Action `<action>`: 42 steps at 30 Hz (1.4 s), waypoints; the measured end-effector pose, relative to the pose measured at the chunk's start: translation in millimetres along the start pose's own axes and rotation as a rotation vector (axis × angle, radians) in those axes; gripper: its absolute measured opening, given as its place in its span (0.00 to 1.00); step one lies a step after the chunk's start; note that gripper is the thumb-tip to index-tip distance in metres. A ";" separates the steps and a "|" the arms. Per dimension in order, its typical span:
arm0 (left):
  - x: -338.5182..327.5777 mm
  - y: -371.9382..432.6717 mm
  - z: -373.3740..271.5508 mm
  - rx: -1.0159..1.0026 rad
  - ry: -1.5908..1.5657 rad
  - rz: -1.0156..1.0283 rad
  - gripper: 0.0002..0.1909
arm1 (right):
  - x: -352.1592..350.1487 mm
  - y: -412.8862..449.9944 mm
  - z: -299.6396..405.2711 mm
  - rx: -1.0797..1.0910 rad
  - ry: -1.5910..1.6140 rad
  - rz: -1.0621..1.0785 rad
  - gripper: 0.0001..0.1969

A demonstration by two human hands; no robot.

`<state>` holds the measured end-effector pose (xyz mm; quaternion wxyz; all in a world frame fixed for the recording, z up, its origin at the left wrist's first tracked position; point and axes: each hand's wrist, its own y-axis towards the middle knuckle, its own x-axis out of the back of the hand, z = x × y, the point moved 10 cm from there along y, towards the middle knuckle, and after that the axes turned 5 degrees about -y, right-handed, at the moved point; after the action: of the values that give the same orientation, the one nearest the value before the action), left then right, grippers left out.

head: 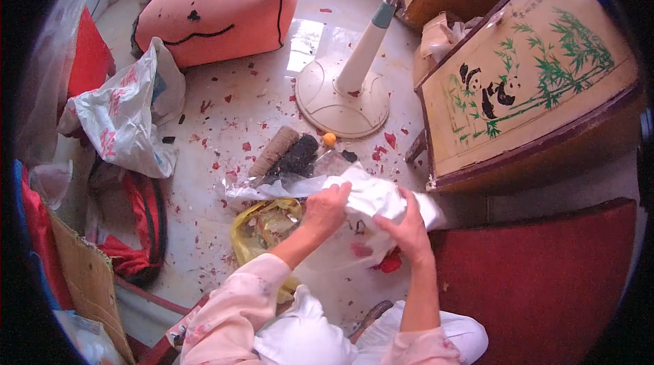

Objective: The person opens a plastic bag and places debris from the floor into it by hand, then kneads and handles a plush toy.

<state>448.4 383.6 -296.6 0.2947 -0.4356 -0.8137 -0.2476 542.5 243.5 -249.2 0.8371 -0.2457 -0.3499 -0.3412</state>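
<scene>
My left hand (327, 210) grips the left edge of a crumpled white cloth (372, 194), its thumb and fingers pinched on it. At the cloth's right side, my right hand (407, 229) holds it between the thumb and fingers. Beneath the hands hangs or lies a clear plastic bag (334, 252) with red bits showing through. A yellow plastic bag (237, 232) lies open on the floor just left of my left hand. Another white cloth (305, 332) rests on my lap. Beyond the hands lie a brown roll of cord (274, 151), a black fuzzy roll (298, 156) and an orange ball (329, 139).
Red scraps litter the floor (204, 222). A fan stand's round base (342, 104) stands ahead, near a pink padded seat (219, 12). A panda-painted wooden panel (521, 73) and a red board (531, 273) are at right. At left are a white printed bag (120, 114) and cardboard (84, 283).
</scene>
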 end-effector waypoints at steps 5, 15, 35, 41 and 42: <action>3.8 9.9 26.4 0.252 -0.147 -0.061 0.14 | -1.2 -52.5 -68.5 -0.430 -0.093 -0.300 0.26; 30.3 21.0 195.8 0.396 -0.310 -0.130 0.28 | -23.2 -42.7 -161.3 -0.348 0.650 -0.225 0.16; 74.0 0.5 193.2 0.625 -1.567 -0.277 0.27 | 6.6 -24.0 -50.4 -0.254 0.236 -0.287 0.16; 118.0 -18.7 93.6 0.348 -1.009 0.103 0.25 | -9.3 -8.0 -86.1 -0.363 0.669 -0.440 0.24; 104.6 -26.0 71.9 0.291 -0.875 0.241 0.26 | -16.2 -5.3 -78.2 -0.367 0.671 -0.438 0.24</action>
<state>360.4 477.0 -278.3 0.0087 -0.5445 -0.8313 0.1115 562.8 195.6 -310.1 0.7549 -0.1857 -0.0362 -0.6280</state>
